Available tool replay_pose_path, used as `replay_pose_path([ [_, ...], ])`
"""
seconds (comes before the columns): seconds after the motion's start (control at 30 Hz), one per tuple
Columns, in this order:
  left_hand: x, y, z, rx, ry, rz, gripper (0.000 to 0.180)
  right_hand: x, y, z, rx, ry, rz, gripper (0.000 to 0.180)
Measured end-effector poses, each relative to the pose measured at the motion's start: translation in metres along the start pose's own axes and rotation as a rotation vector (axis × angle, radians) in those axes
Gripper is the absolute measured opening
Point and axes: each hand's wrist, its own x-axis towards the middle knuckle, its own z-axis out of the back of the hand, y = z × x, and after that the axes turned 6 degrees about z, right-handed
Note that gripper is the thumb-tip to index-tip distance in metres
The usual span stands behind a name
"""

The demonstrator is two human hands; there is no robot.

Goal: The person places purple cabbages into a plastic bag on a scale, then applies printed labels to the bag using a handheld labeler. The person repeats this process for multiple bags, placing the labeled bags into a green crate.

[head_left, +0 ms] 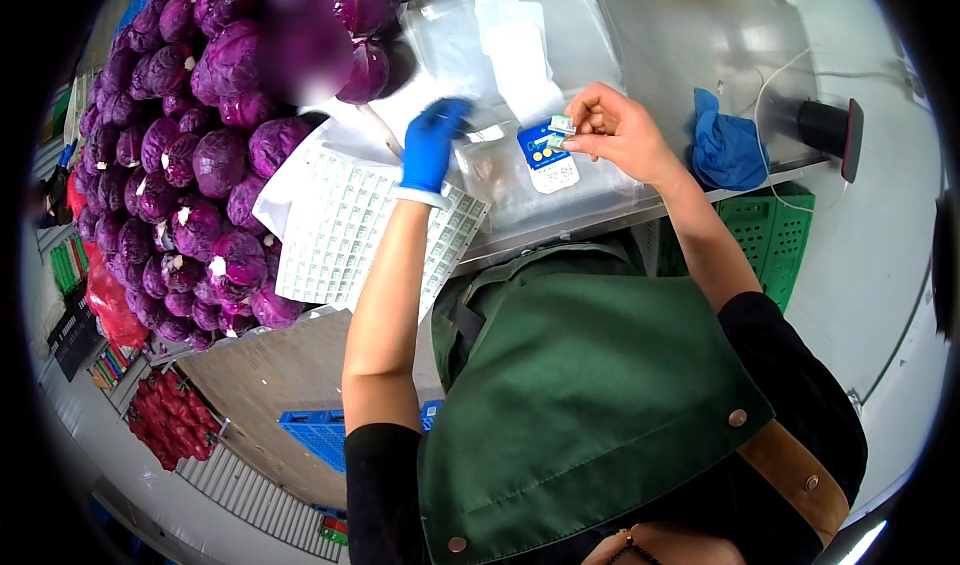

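My right hand (618,133) is bare, and its fingers pinch small green-and-white labels (562,125). They are held just over the blue-and-white printed panel (548,160) of a clear plastic bag. That bag lies on a stack of flat clear bags (450,35) on the metal table. To the left, my left hand (430,147) wears a blue glove and hovers above the near-left edge of the bags. Motion blurs its fingertips, so its grip does not show. Beneath my left wrist lie white sheets (335,220) printed with rows of small green labels.
Red cabbages (218,163) are heaped high on the left. A blue cloth (727,145) lies at the table's right end, near a dark device (835,130) and a white cable. Below that edge stands a green crate (770,230). Red net sacks (172,417) are at lower left.
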Motion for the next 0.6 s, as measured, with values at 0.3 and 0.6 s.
replay_pose_path([
  [0.3, -0.030, -0.008, -0.008, 0.035, -0.503, -0.331, 0.013, 0.026, -0.035, -0.008, -0.603, 0.110, 0.001, 0.025],
  [0.6, -0.032, 0.014, -0.020, 0.341, -0.058, -0.257, 0.034, 0.049, -0.055, -0.023, -0.782, 0.184, 0.153, 0.025],
])
